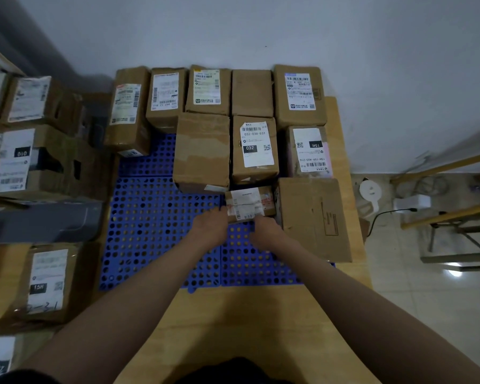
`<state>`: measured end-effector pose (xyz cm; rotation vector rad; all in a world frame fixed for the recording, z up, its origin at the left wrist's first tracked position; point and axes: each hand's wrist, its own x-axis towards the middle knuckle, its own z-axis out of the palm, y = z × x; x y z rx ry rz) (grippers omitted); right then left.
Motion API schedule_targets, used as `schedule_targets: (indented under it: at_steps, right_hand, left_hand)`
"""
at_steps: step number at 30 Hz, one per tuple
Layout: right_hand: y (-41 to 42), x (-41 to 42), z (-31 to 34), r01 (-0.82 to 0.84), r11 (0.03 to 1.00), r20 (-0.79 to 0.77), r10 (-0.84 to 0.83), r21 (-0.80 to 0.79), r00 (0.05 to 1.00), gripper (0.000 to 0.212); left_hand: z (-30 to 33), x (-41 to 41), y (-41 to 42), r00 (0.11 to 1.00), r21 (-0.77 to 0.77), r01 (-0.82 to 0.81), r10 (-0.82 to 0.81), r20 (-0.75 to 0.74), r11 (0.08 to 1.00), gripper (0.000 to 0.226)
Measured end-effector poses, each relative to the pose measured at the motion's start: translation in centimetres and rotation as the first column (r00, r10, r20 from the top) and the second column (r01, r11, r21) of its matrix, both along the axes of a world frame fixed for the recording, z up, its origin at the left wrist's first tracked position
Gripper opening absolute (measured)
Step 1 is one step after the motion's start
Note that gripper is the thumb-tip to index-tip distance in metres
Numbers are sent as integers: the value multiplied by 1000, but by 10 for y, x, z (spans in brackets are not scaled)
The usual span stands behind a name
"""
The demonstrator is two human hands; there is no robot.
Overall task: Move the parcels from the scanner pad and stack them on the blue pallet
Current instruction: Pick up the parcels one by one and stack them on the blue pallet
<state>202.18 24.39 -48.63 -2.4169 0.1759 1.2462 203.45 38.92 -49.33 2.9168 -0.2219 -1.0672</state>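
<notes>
Both hands reach out over the blue pallet (pixel 161 231). The left hand (pixel 211 227) and right hand (pixel 265 231) each have fingers curled on the near edge of a small parcel (pixel 248 203), which rests on the pallet between the larger boxes. Best to slide it flush against its neighbours, keeping it level. Beyond, the stacked parcels (pixel 219 120) run to the far wall. The wooden bench (pixel 233 322) carries the pallet; tiled floor (pixel 427 300) lies right.

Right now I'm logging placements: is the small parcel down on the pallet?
Cannot tell: both hands grip the small parcel low over the blue pallet.
</notes>
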Motion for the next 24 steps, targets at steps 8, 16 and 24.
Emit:
schedule_targets:
  at_steps: [8, 16, 24]
  right_hand:
    - [4, 6, -8, -65, 998, -13, 65, -7, 998, 25]
    - [11, 9, -4, -79, 993, -99, 88, 86, 991, 42]
    - [15, 4, -1, -70, 990, -123, 85, 119, 989, 56]
  left_hand:
    - [11, 4, -2, 898, 33, 125, -127, 421, 992, 42]
    - [18, 33, 8, 747, 161, 363, -390, 539, 918, 49]
    - [12, 39, 6, 746, 217, 286, -359, 561, 933, 44]
